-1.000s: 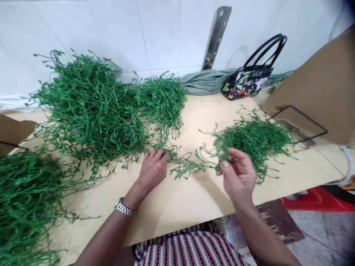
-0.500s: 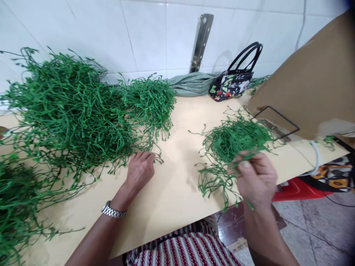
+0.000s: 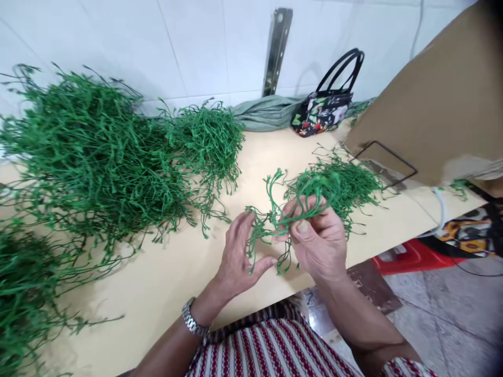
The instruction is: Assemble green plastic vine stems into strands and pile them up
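Note:
My right hand (image 3: 320, 243) is closed on a small bunch of thin green artificial stems (image 3: 304, 213), pinched between thumb and fingers above the table. Their curled ends stick out to the left and upward. Just left of it, my left hand (image 3: 236, 264) is open, thumb and fingers spread around the loose stem tips; whether it touches them I cannot tell. Behind my right hand lies a tangled pile of stems (image 3: 346, 183). A much bigger heap (image 3: 98, 152) covers the left side of the table, joined by a smaller clump (image 3: 208, 136).
Another stem pile (image 3: 23, 293) lies at the near left of the cream table (image 3: 176, 314). A flowered handbag (image 3: 322, 114) and grey-green cloth (image 3: 267, 113) sit against the tiled wall. On the right stand a brown cardboard piece (image 3: 428, 99), a bent black wire (image 3: 395, 152) and a red stool (image 3: 416, 256).
My right hand has moved left and slightly up, carrying the stems from beside the right pile. My left hand has left the big heap's edge, moved right and opened near them.

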Demonstrator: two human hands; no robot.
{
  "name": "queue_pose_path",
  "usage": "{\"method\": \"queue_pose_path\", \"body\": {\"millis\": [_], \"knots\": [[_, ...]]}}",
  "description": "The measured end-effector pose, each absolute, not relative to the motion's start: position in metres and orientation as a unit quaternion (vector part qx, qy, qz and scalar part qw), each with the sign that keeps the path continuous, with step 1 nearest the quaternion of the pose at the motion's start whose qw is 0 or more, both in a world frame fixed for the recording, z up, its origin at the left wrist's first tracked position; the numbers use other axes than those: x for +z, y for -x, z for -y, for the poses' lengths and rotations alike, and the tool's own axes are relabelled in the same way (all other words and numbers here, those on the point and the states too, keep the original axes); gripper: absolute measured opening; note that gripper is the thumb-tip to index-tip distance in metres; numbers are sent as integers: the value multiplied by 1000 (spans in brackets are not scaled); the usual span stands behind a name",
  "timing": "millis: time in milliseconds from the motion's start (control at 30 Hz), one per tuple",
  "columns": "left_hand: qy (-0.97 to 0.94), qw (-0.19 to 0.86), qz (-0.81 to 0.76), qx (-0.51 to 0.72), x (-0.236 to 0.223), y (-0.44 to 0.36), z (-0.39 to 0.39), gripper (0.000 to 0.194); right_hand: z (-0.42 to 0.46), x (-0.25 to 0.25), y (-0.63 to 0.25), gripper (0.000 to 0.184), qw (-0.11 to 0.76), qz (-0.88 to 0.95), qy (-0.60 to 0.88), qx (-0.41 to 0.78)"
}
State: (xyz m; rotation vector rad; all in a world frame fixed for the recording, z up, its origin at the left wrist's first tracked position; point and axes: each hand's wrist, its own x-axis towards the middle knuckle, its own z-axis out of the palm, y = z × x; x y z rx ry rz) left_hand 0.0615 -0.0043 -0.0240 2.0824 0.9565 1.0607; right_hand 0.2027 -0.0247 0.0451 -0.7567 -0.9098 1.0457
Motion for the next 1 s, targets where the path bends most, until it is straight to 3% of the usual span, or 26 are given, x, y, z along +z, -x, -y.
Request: {"method": "queue_pose_path", "body": {"millis": [100,133,300,433,567,667,800,900,1000], "knots": [[-749,343,-335,458,-16,-57,2,28,19,50,-197,22,693,415,316,498],[-731,366,-334,469,-11,-52,0,22,17,50,-197,22,693,415,316,498],[-667,461,-396,432,8,-10,-23,21,1,33,-206,20,689,406,365,476],[-759,339,-461,311,16,14,-47,17,-3,1,-205,24,634,392,425,514],[-791,208,-457,348,33,9,-35,39,2,-22,-196,31,594,351,467,553],[-803,98,-432,399,44,-13,-9,28,6,-29,-193,30,593,339,465,564],[-862,-12,-419,284,31,-45,10,13,13,-30,-189,26,596,349,454,563],[-855,-38,-448,259,11,-52,4,10,20,-30,-186,23,592,347,444,576],[-853,23,-430,296,0,-47,-2,9,25,-31,-186,18,584,378,427,578]]}}
